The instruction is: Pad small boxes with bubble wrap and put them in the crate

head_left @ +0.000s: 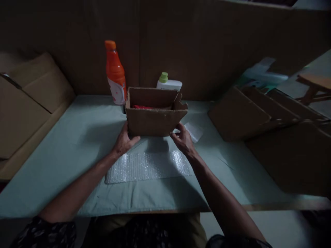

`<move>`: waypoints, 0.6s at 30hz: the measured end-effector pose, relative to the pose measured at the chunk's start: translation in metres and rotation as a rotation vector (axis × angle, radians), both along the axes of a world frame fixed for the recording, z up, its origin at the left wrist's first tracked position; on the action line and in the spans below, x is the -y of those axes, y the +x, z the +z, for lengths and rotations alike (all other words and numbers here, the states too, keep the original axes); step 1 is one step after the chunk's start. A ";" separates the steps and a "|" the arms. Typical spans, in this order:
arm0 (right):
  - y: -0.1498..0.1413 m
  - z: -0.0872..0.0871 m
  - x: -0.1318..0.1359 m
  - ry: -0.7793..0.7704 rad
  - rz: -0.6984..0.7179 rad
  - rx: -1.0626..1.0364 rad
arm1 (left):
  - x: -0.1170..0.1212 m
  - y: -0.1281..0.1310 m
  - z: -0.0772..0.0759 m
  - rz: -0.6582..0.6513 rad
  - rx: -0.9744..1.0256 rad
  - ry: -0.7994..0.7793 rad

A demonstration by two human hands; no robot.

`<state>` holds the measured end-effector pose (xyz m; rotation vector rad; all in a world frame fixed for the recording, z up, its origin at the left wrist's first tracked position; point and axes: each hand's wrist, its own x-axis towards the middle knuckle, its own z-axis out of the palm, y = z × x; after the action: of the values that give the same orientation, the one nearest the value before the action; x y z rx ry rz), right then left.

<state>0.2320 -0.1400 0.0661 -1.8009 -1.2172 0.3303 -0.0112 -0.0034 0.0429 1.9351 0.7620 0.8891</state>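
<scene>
An open brown cardboard box (154,120) stands on the pale green table (77,144), with something red (141,107) lying inside. My left hand (123,141) grips the box's lower left corner, thumb along the bottom edge. My right hand (183,139) holds the lower right corner, fingers curled against the side. A sheet of bubble wrap (147,167) lies flat on the table just in front of the box, between my forearms.
An orange bottle (115,74) and a white bottle with a green cap (168,82) stand behind the box. A small clear plastic piece (194,131) lies right of the box. Flattened cardboard (240,113) is stacked at right, more cardboard (28,103) at left.
</scene>
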 end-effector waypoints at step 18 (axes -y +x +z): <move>0.000 -0.044 0.146 -0.259 -0.082 0.679 | 0.073 -0.094 -0.027 -0.133 -0.511 0.457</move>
<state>0.2317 -0.2864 0.0226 -2.2786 -1.6023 -0.2067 -0.1051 -0.0761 0.0155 2.6417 0.7455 0.5138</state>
